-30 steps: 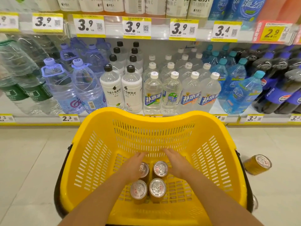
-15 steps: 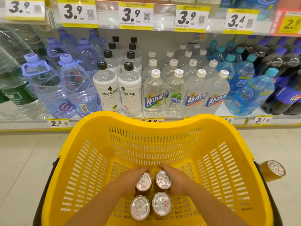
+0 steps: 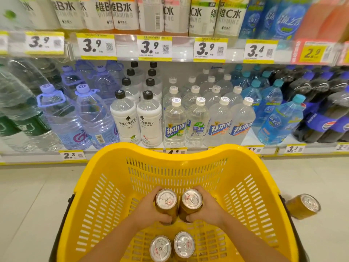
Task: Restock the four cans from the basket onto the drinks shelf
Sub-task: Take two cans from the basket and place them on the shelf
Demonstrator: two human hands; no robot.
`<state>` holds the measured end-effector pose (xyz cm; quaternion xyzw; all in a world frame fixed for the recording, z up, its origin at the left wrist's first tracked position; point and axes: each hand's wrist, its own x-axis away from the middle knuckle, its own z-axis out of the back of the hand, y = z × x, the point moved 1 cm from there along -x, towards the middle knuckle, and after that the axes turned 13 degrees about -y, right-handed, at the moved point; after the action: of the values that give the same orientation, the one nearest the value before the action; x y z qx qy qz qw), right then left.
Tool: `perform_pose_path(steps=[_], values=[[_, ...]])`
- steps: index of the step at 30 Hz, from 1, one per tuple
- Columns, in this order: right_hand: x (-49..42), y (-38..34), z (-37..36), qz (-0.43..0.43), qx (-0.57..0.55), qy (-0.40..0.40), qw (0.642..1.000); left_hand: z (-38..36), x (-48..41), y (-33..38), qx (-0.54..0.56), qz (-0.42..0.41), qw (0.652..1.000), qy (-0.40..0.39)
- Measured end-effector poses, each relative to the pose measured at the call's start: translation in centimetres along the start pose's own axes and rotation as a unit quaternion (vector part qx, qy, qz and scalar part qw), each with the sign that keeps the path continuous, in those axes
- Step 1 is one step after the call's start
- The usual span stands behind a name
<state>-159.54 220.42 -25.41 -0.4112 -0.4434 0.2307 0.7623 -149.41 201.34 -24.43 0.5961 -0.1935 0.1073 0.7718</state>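
Note:
A yellow slotted basket (image 3: 105,186) stands on the floor in front of the drinks shelf (image 3: 181,149). My left hand (image 3: 149,208) grips one gold can (image 3: 166,202) and my right hand (image 3: 209,207) grips a second gold can (image 3: 191,203); both are raised side by side inside the basket, silver tops up. Two more gold cans stand upright on the basket floor nearer me, one on the left (image 3: 160,248) and one on the right (image 3: 184,243).
Another gold can (image 3: 304,206) lies on its side on the floor, right of the basket. The low shelf holds rows of water bottles (image 3: 174,118), blue bottles (image 3: 279,121) and dark cola bottles (image 3: 324,114). Price tags (image 3: 154,47) line the shelf above.
Both hands closed around the two far cans and lifted them off the basket floor. The camera tilted up, so the upper shelf shows more.

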Motion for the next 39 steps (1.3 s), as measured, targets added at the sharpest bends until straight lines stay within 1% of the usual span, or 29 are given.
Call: perform_pose_path(steps=[2,4,8,18,21,27,32,36,39], values=[[1.3,-2.2,1.0,0.012,-0.059,0.022,0.998,0.2,1.2,2.8,0.059,-0.024,0.997,0.036],[3.1,-5.3,2.1,0.034,-0.106,0.034,0.993,0.6,2.4,5.9,0.092,-0.054,0.992,0.064],[7.0,-13.4,5.1,0.088,-0.136,0.046,0.986,2.4,5.6,14.2,0.126,-0.103,0.982,0.094],[20.9,-40.7,13.9,0.192,-0.182,0.075,0.962,9.2,17.8,44.2,0.117,-0.198,0.957,0.177],[26.0,-48.8,16.3,0.231,-0.194,0.077,0.95,11.0,22.5,52.4,0.112,-0.217,0.953,0.178],[36.5,-64.2,21.1,0.269,-0.173,0.093,0.943,14.7,31.9,68.0,0.096,-0.226,0.95,0.193],[44.3,-75.5,24.0,0.289,-0.143,0.088,0.943,16.3,38.7,79.9,0.065,-0.276,0.934,0.216],[49.6,-82.9,25.6,0.31,-0.097,0.098,0.941,17.1,42.8,87.5,0.061,-0.308,0.92,0.232],[52.5,-87.2,26.7,0.33,-0.081,0.101,0.935,18.0,45.1,91.7,0.063,-0.327,0.909,0.251]])
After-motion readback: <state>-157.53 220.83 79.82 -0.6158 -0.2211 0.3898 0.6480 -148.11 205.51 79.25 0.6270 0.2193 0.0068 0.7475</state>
